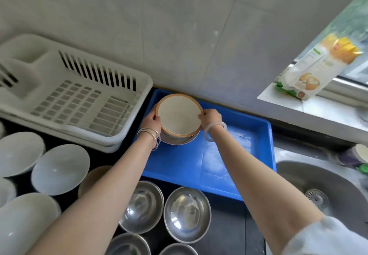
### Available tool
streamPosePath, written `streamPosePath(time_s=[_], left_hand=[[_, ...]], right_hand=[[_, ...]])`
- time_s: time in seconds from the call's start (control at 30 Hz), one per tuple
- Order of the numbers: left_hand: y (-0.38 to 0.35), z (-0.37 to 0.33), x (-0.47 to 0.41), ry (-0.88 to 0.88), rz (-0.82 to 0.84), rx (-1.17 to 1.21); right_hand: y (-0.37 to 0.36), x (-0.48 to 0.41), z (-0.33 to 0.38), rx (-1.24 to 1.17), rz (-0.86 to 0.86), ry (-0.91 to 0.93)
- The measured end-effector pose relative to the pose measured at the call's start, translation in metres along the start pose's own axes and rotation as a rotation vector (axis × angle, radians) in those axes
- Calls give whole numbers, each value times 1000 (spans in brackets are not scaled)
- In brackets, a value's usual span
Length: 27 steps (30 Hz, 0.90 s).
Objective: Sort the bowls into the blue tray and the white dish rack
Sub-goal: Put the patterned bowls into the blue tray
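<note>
1. Both arms reach forward over a dark kitchen counter [225, 225], bare to the elbow, as a person holds a cream bowl with an orange rim [179, 115] above the far left corner of the blue tray [249, 155].
2. The left hand [150, 122] clasps the bowl's left edge, thumb on the rim and fingers wrapped under it; thin metal bangles [149, 135] circle that wrist.
3. The right hand [211, 118] grips the opposite edge in the same way, thumb over the rim; a pale bangle [215, 131] hangs loose on the wrist.
4. The bowl sits tilted toward the camera; a second rim [180, 142] shows just beneath it, though whether that is another bowl nested under it cannot be told.
5. The white dish rack [79, 99] stands just left of the tray, against the tiled wall [179, 25].
6. White bowls [60, 169] crowd the counter at near left, and steel bowls [187, 214] sit in the near centre, just in front of the tray.
7. A steel sink [328, 185] with its drain lies to the right; a printed carton [316, 69] stands on the window ledge [318, 107] above it.
</note>
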<state>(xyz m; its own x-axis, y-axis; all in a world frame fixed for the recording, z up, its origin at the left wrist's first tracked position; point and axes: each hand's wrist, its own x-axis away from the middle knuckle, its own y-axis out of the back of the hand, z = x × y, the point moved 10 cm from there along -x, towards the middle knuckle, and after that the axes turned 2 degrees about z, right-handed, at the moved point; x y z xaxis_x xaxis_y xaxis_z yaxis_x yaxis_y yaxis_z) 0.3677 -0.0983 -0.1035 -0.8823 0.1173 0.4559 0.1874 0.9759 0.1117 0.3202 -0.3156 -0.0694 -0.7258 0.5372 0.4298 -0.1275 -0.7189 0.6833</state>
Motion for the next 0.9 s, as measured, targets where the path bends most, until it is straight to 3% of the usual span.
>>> streamPosePath(time_s=[0.33, 0.53, 0.73, 0.9], left_hand=[[5, 19, -17, 13, -37, -45], [17, 18, -16, -14, -157, -161], [16, 30, 1, 29, -103, 62], [9, 56, 54, 129, -6, 146]], right_hand=[[-13, -12, -7, -10, -27, 11], [-15, -10, -11, -39, -12, 29], [-12, 8, -22, -176, 33, 38], [6, 55, -34, -220, 0, 163]])
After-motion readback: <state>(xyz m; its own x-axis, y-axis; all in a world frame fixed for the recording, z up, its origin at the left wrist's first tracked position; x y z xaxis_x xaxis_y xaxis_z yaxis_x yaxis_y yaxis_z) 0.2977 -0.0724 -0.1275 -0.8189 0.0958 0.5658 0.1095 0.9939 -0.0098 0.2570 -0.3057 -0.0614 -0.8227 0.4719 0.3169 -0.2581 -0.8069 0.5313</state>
